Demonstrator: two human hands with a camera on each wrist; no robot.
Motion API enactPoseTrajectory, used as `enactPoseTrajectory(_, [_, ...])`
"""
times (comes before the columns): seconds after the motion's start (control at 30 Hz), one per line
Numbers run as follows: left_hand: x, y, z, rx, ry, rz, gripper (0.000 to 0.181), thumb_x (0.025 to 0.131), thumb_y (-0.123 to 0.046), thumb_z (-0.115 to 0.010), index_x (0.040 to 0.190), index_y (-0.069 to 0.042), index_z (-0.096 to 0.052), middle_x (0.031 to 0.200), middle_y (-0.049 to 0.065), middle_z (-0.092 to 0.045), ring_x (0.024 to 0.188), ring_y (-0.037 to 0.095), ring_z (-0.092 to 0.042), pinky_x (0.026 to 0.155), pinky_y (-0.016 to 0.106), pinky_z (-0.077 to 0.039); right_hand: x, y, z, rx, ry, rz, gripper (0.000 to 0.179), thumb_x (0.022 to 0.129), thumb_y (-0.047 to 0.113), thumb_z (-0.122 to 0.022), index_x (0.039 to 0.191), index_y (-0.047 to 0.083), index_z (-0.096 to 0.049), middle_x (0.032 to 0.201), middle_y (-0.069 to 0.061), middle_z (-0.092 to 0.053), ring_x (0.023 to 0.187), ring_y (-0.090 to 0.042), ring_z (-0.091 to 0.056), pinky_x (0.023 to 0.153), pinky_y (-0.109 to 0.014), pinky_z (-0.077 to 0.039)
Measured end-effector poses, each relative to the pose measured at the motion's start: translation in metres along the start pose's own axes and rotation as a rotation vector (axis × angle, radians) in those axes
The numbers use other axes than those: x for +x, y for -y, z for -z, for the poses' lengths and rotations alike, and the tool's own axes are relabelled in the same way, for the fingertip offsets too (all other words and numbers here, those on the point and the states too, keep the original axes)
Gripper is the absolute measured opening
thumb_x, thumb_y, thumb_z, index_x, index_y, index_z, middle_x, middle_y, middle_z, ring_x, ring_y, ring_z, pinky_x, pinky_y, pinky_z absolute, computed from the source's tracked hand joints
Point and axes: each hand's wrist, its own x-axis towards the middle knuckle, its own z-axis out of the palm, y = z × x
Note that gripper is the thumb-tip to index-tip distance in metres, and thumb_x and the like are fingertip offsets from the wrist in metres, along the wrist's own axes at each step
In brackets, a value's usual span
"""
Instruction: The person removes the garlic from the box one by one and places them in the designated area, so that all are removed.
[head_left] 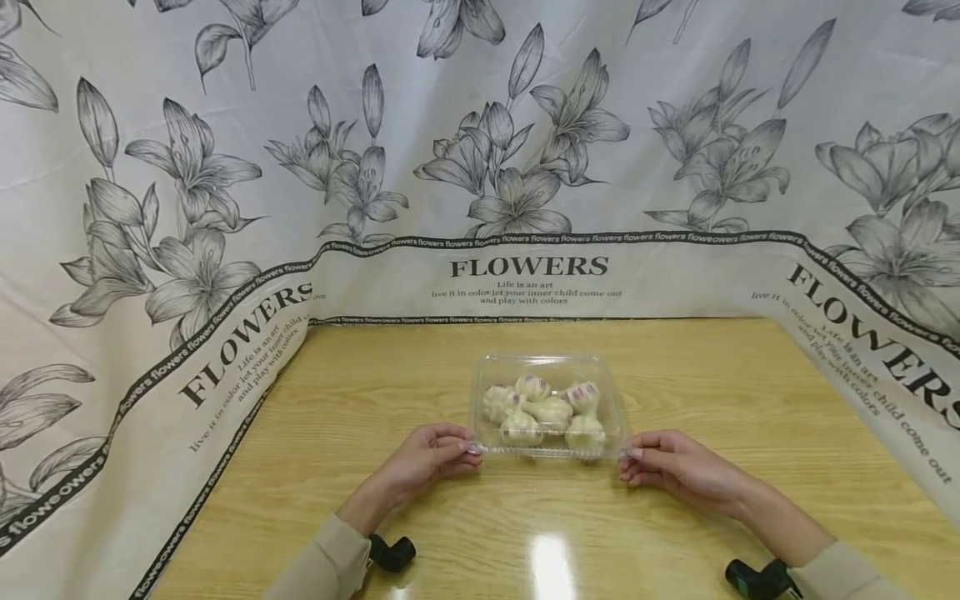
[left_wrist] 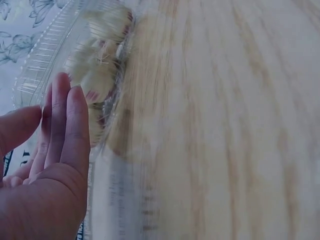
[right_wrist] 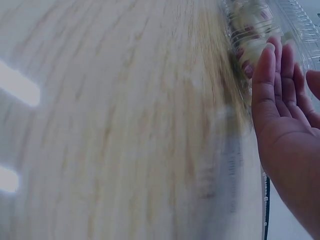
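A clear plastic clamshell box [head_left: 551,452] holds several garlic bulbs [head_left: 547,412], pale with purple streaks. Its see-through lid appears to lie over them. At the box's near left corner, my left hand [head_left: 423,457] pinches the rim between thumb and fingers. My right hand [head_left: 678,467] pinches the near right corner the same way. In the left wrist view, the fingers of the left hand [left_wrist: 55,160] stand against the box's ribbed side, thumb opposite. The right wrist view has the right hand [right_wrist: 290,120] beside the garlic [right_wrist: 250,50], its thumb partly cut off.
The box is over a glossy wooden table [head_left: 360,367], with light glare near the front edge. A white cloth [head_left: 525,283] with grey lilies and printed words walls the back and both sides. Black wrist cameras [head_left: 392,553] sit below the beige sleeves [head_left: 322,558].
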Motion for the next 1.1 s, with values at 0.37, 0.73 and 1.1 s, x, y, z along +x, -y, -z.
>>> enactPoseTrajectory(0.37, [-0.002,0.004,-0.003,-0.004,0.032,-0.022,0.02,0.103,0.003,-0.054,0.121,0.012,-0.055,0.106,0.015,-0.073,0.098,0.021,-0.073,0.096,0.038,-0.057,-0.001,-0.001,-0.001,-0.013,-0.014,0.052,0.027,0.111,0.005,-0.04,0.122,-0.012,-0.057,0.116,-0.013,-0.065,0.107,-0.019,-0.067,0.098,-0.035,-0.055])
enactPoseTrajectory(0.73, [-0.003,0.001,0.001,0.006,0.01,-0.012,0.021,0.104,0.003,-0.053,0.121,0.013,-0.055,0.106,0.017,-0.073,0.098,0.023,-0.073,0.095,0.039,-0.057,-0.001,-0.003,-0.011,-0.041,-0.051,0.072,0.027,0.111,0.006,-0.041,0.124,-0.014,-0.055,0.116,-0.014,-0.064,0.108,-0.02,-0.066,0.098,-0.034,-0.055])
enactPoseTrajectory(1.1, [-0.005,0.001,0.004,0.006,0.016,-0.01,0.02,0.104,0.003,-0.053,0.121,0.012,-0.056,0.106,0.016,-0.073,0.098,0.023,-0.073,0.095,0.039,-0.057,-0.001,-0.003,-0.015,-0.04,-0.06,0.055,0.029,0.111,0.007,-0.041,0.124,-0.014,-0.056,0.115,-0.014,-0.063,0.107,-0.019,-0.066,0.097,-0.034,-0.055])
